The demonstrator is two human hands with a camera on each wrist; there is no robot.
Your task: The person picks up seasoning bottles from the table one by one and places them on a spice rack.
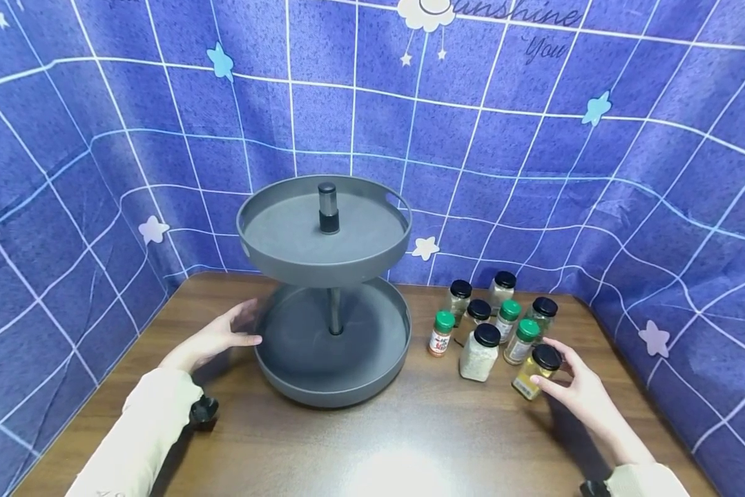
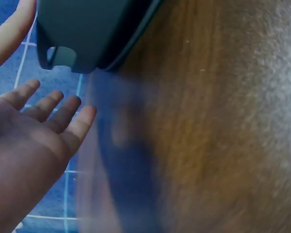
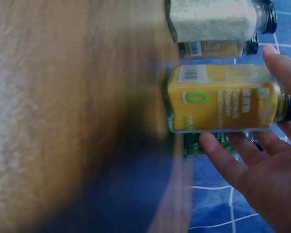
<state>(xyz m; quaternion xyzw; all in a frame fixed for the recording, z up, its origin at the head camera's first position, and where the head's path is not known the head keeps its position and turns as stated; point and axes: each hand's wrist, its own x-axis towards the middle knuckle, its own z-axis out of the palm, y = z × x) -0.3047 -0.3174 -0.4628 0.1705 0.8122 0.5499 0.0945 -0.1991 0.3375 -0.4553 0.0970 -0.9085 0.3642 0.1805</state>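
A yellow turmeric powder jar [image 3: 223,99] with a black lid stands at the near right of a group of spice jars. My right hand [image 1: 574,383] is around it, thumb at its front left and fingers along its far right side. In the right wrist view, the thumb is spread away from the glass and the fingers are only slightly bent. A grey two-tier round tray [image 1: 331,393] stands left of the jars. My left hand [image 1: 226,331] is beside the lower tier's left rim, its fingers spread and holding nothing; in the left wrist view its palm [image 2: 24,141] shows.
A jar of pale contents [image 1: 478,359], a small red-labelled jar with a green lid [image 1: 439,339] and several other spice jars [image 1: 520,344] crowd together at the back right of the wooden table [image 1: 322,449]. Blue gridded cloth [image 1: 459,159] hangs behind and at both sides.
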